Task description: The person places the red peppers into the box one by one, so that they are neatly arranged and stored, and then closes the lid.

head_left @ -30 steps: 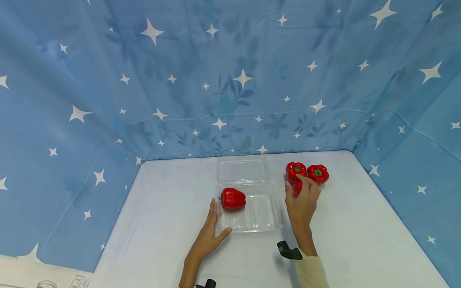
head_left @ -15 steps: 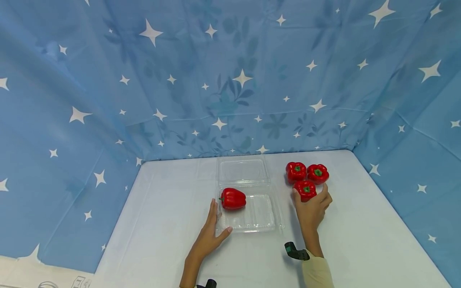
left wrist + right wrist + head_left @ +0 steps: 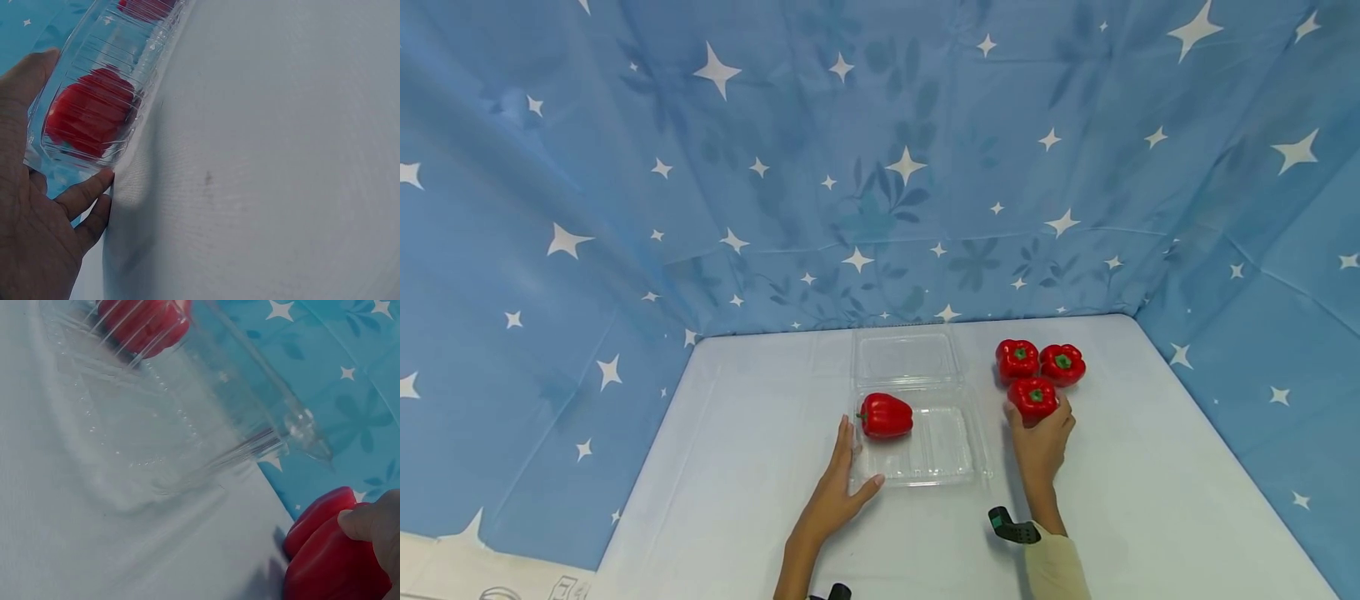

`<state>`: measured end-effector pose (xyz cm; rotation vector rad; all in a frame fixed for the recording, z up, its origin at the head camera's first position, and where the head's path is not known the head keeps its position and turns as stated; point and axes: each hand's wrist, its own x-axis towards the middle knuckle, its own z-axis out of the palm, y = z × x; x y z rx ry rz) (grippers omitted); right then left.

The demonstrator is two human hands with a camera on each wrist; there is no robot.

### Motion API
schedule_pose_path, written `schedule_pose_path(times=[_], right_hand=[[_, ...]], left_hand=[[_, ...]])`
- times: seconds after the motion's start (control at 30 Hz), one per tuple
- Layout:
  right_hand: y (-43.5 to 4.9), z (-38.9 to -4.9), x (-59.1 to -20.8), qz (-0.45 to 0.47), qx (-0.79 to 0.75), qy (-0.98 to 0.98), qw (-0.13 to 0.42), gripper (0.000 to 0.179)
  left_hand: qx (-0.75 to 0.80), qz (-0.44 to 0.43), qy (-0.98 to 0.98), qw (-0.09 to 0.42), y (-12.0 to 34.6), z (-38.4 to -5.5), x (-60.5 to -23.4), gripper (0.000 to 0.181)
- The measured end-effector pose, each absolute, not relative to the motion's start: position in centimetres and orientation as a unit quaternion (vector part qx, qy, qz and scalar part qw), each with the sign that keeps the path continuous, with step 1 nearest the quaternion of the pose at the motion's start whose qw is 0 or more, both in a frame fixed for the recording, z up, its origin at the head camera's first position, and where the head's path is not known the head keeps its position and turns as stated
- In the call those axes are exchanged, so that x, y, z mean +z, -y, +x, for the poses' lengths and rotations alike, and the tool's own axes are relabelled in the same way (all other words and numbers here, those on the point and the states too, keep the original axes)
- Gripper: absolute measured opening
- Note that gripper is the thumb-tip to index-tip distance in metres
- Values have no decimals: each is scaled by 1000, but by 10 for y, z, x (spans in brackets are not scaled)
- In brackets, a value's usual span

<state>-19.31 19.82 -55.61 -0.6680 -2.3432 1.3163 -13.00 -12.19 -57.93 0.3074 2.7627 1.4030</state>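
Observation:
In the head view my right hand [image 3: 1041, 437] grips the nearest of the red bell peppers, with thumb and fingers on opposite sides of this bell pepper [image 3: 1032, 397]. Its thumb shows pressed to the red skin of the pepper [image 3: 331, 569] in the right wrist view. My left hand [image 3: 831, 496], fingers straight and thumb spread, touches the near left corner of a clear plastic clamshell container [image 3: 943, 446]. Inside the container's left part another red bell pepper [image 3: 886, 415] lies on its side, green stem toward the left. The left wrist view shows that pepper [image 3: 92, 115] through the clear wall.
Two more red bell peppers, one at left [image 3: 1017, 360] and one at right [image 3: 1062, 364], stand just behind the gripped one. The container's lid [image 3: 906, 354] lies folded back toward the far edge of the white table [image 3: 737, 433]. A blue star-patterned curtain [image 3: 880, 208] surrounds the table.
My right hand has shifted from reaching over the nearest pepper to its near side and now grips it, the pepper turned slightly left. The left hand and container have stayed put.

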Motion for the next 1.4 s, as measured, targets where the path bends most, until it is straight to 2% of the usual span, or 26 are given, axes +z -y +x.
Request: schedule_pose_path(times=[0.17, 0.47, 0.67, 0.97, 1.4], right_hand=[[-198, -194, -559, -237, 474, 825, 197, 87], [-197, -192, -565, -189, 501, 795, 285, 82], [-194, -190, -558, -169, 515, 778, 317, 80], [-196, -192, -552, -123, 525, 779, 319, 82], [-198, -193, -543, -74, 569, 769, 282, 85]], left_hand=[[450, 96, -888, 15, 122, -130, -577, 97], [440, 101, -892, 8, 122, -129, -578, 98], [441, 107, -891, 7, 122, -129, -577, 98], [442, 100, -892, 12, 122, -129, -574, 97], [447, 97, -889, 19, 121, -130, -574, 98]])
